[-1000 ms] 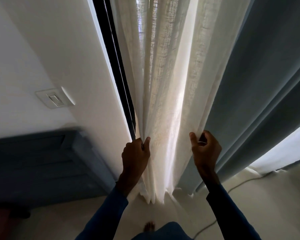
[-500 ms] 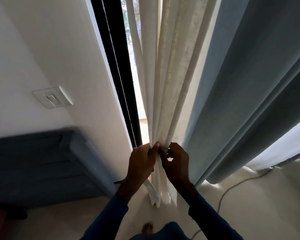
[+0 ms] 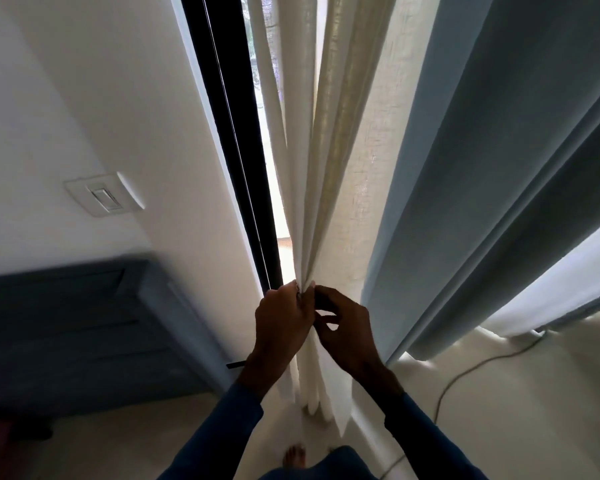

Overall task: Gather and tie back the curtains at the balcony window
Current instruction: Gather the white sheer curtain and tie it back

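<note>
The sheer curtain [image 3: 323,168] is drawn into a narrow bundle of folds just right of the black window frame [image 3: 229,133], with a slit of daylight left between the two. The bundle is held low down by both hands, which meet at one spot. The left hand [image 3: 281,320] is wrapped round the folds from the left, with its fingers curled onto the cloth. The right hand [image 3: 343,327] is set against the right side. Its forefinger tip is pressed to the folds and its thumb is tucked lower, so the edge appears to be pinched rather than clasped, and a gap of light shows inside its curl.

The bundle's long axis runs upright. Most of its length rises far above the grip and out of view, and only a short tail hangs below it to the floor [image 3: 499,410]. The cloth therefore lies between the two hands, touching both.

The blue-grey curtain [image 3: 482,168] hangs ungathered just to the right and is nearer the right hand. It is judged that this hand would be the one freed to reach for it while the left keeps the bundle. No tieback can be made out for certain. A thin dark strip [image 3: 234,364] juts out beside the left wrist, but what it is cannot be told.
</note>
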Motion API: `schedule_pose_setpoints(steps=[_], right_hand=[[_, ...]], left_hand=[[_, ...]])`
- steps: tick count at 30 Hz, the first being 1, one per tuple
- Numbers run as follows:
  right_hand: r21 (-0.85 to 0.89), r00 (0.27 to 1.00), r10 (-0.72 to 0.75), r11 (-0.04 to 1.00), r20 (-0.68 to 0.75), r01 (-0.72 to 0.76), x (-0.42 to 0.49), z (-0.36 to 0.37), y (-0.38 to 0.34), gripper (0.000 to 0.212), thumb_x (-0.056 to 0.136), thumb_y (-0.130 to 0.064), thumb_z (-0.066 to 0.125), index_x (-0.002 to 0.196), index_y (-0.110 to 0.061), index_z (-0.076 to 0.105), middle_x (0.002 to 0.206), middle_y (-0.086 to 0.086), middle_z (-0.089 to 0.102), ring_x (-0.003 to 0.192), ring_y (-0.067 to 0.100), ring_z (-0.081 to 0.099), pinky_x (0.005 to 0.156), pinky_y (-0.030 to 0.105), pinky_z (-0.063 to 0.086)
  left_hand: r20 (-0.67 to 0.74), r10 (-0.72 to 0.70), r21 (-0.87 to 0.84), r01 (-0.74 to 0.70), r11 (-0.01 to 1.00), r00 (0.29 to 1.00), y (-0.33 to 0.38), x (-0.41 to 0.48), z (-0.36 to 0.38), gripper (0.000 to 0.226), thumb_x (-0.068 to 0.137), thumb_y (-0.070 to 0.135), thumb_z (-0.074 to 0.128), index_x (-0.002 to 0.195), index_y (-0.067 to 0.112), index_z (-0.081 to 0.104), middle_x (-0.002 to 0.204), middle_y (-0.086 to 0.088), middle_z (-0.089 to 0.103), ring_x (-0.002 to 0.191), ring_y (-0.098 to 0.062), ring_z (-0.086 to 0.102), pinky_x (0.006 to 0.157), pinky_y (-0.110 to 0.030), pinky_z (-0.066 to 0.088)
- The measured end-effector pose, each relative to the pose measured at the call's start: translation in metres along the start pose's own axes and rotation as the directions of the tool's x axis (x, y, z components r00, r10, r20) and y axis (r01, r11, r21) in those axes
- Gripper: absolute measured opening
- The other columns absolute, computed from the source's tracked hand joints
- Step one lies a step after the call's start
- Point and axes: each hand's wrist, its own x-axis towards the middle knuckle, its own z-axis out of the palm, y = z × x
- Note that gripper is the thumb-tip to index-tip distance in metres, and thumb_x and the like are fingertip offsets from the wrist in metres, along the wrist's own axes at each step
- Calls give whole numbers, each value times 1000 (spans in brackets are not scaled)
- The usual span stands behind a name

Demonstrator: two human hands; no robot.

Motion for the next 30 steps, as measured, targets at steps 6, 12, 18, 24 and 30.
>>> schedule_pose_setpoints(steps=[6, 12, 18, 24, 30], right_hand=[[125, 928, 255, 965, -271, -229, 52, -50, 31, 60, 80, -17, 86, 133, -14, 58, 122, -1, 67, 112, 13, 65, 88, 23, 58], [223, 955, 268, 930, 129, -292, 108, -69, 30, 56, 74, -29, 91, 121, -19, 62, 112, 0, 69, 105, 9, 66, 88, 30, 54], [47, 986, 126, 991, -112, -121, 64, -27, 11, 17, 87, -28, 81, 88, -12, 74, 78, -3, 77, 65, 2, 71, 60, 23, 55], [14, 974, 19, 1000, -227, -16, 13, 26, -30, 18, 93, -24, 73, 102, -10, 66, 95, -6, 64, 75, -1, 64, 60, 3, 46], [8, 979, 6, 1000, -202, -5, 14, 31, -27, 9, 95, -19, 70, 93, -19, 61, 84, -10, 64, 74, 6, 66, 58, 10, 51]], left_hand=[[44, 35, 57, -37, 998, 998, 0, 8, -12, 41, 101, 37, 54, 81, 3, 64, 58, 13, 46, 47, -3, 42, 44, -6, 33], [92, 97, 69, -104, 992, 991, -20, 17, -35, 37, 101, 31, 55, 85, 0, 65, 67, -3, 64, 58, -18, 61, 47, -5, 39], [14, 73, 152, -74, 986, 997, -50, 24, -47, 48, 101, 46, 44, 92, 5, 67, 80, -10, 73, 68, -30, 70, 64, -41, 60], [80, 6, 13, -7, 1000, 997, -51, 18, -45, 46, 99, 52, 48, 87, 10, 64, 73, -4, 71, 56, -17, 68, 60, -40, 62], [172, 44, -99, -27, 995, 984, -36, 4, -35, 43, 98, 53, 51, 78, 17, 62, 58, 6, 65, 44, -7, 62, 51, -33, 58]])
